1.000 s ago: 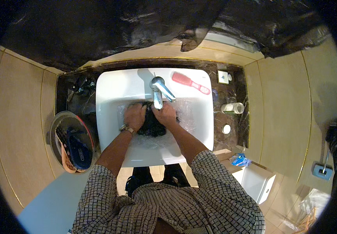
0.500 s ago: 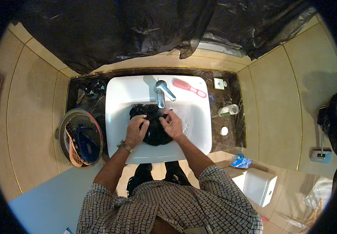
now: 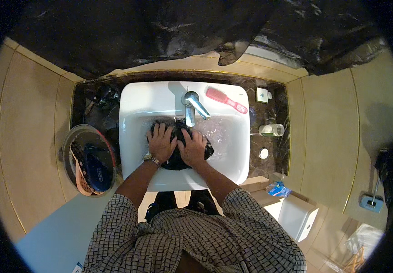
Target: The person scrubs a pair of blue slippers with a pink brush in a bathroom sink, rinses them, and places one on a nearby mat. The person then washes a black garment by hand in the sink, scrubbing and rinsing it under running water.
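A wet, shiny black bundle [image 3: 174,160] lies in the white sink [image 3: 133,162], under the faucet [image 3: 190,115]; whether it is cloth or hair I cannot tell. My left hand [image 3: 162,143] rests flat on its left part, fingers stretched out and pointing away from me. On its right part my right hand [image 3: 193,146] presses down, also with extended fingers. The two thumbs nearly meet in the middle. Rippling water surrounds the bundle, mostly at the right. A pink hairbrush [image 3: 226,100] lies on the sink's back right rim.
Left of the sink stands a round basket [image 3: 65,159] holding a dark blue brush-like thing [image 3: 98,169] and an orange-pink one. A clear bottle [image 3: 272,130] and a white round lid [image 3: 263,153] are on the dark counter at right. Black plastic sheeting [image 3: 128,36] hangs at the back.
Both hands have gone from pinching the bundle's upper edge with bent fingers to lying flat on it. The bundle is pressed lower, and more rippling water shows around it.
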`<state>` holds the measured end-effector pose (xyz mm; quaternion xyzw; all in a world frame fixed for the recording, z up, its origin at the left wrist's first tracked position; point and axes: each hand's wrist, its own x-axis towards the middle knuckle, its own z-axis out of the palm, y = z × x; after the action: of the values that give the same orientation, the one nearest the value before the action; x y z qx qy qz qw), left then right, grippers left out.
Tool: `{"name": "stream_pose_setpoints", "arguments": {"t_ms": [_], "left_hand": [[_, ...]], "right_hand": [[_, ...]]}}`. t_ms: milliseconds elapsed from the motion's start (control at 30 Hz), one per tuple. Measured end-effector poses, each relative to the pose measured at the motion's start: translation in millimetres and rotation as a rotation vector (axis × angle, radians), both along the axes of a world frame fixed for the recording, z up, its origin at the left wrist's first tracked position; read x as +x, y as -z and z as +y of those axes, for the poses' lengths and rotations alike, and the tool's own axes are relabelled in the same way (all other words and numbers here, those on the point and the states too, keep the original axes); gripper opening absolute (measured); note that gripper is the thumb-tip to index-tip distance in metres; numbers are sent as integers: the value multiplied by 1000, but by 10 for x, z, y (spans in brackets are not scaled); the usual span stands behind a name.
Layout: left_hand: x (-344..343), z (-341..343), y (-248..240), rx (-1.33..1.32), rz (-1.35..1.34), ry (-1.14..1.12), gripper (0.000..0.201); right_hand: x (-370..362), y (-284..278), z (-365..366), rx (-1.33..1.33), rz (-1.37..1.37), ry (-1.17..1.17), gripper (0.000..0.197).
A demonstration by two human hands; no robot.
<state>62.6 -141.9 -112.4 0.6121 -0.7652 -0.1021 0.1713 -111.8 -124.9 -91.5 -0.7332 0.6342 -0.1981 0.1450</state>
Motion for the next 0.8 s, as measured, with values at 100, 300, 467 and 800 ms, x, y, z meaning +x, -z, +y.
{"name": "stream_pose_setpoints", "arguments": {"t_ms": [100,300,467,800], "left_hand": [[-45,-127,44,70,-64,16,49],[-102,-370,119,175,-209,68,41],[-187,-518,34,225,-235,70,42],[-101,-432,-16,97,21,-148,31]], "right_hand": [[-22,136,-103,77,11,13,53],[-80,262,-348,237,4,7,48],[-135,194,-556,143,-163,-29,50],[-261,207,-689,287,-184,-111,42]]}}
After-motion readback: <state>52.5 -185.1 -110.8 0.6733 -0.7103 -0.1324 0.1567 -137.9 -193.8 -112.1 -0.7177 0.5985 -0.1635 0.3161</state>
